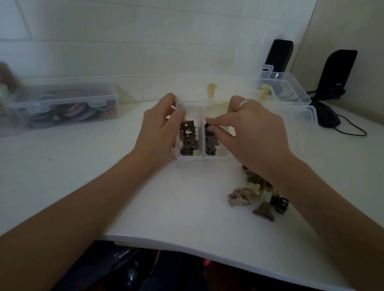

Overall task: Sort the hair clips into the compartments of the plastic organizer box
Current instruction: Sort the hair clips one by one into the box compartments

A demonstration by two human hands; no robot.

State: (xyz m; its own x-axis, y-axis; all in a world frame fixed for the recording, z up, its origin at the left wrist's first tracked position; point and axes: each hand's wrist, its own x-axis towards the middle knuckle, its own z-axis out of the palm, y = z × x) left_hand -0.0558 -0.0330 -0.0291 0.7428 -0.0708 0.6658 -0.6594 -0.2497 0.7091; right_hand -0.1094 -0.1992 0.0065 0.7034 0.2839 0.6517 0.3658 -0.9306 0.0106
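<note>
The right hand (pixel 255 132) pinches a small brown clip (pixel 207 126) over the right compartment. The left hand (pixel 160 126) grips the box (pixel 198 157) wall. Clips look light, hard, bumpy; hold by the sides. More clips (pixel 256 197) wait on the worktop (pixel 90 183).

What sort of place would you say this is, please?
Probably a home desk or study corner: a white table against a wall, two black speakers, a mouse, and storage boxes of hair accessories.
</note>
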